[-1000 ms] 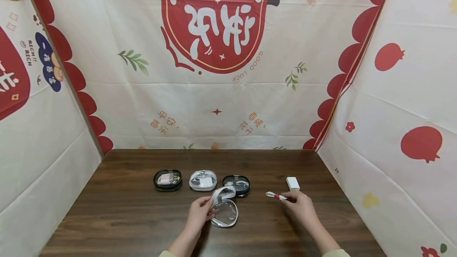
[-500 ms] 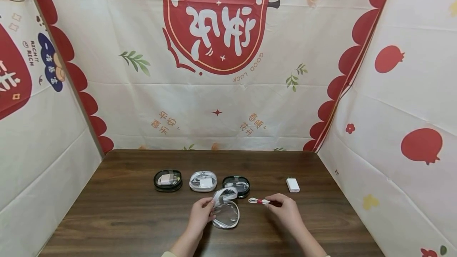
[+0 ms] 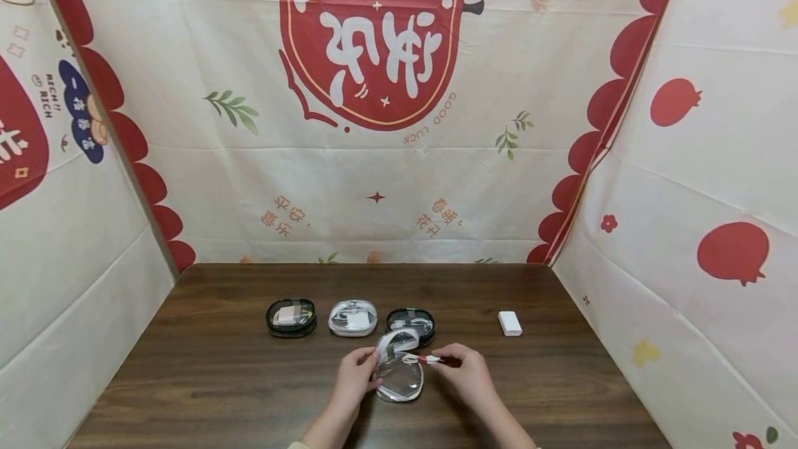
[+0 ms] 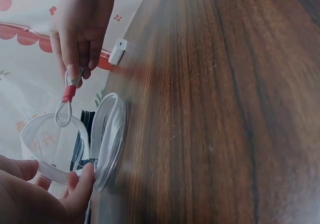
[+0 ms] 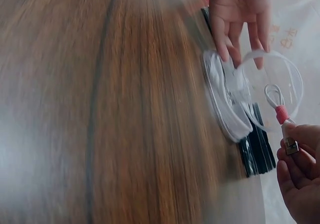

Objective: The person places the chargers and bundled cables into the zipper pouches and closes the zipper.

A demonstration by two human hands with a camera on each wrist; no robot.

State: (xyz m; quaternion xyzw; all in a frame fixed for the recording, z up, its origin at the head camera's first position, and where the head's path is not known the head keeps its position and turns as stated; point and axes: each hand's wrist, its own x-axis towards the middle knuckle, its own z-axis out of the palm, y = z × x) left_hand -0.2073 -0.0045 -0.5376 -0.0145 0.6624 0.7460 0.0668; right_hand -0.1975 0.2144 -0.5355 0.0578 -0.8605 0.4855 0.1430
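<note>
My left hand (image 3: 355, 378) pinches the edge of a clear zip pouch (image 3: 399, 381) with white trim, its lid lifted open. Between the thumb and fingers of my right hand (image 3: 466, 373) is a white USB cable (image 3: 429, 359), bundled in a loop with a red band. In the right wrist view the metal USB plug (image 5: 291, 146) shows by the fingertips, and the cable loop (image 5: 273, 95) points toward the raised lid (image 5: 295, 79). From the left wrist view, the loop (image 4: 63, 113) hangs at the mouth of the pouch.
Behind the pouch stand three filled pouches in a row: a black one (image 3: 291, 328), a white one (image 3: 352, 330) and another black one (image 3: 425, 338), partly covered by the lid. A white charger (image 3: 510, 323) lies to the right on the wooden table (image 3: 206, 380).
My right hand has carried the cable leftward from beside the charger to the pouch. The left hand keeps its grip on the pouch, shifted slightly right.
</note>
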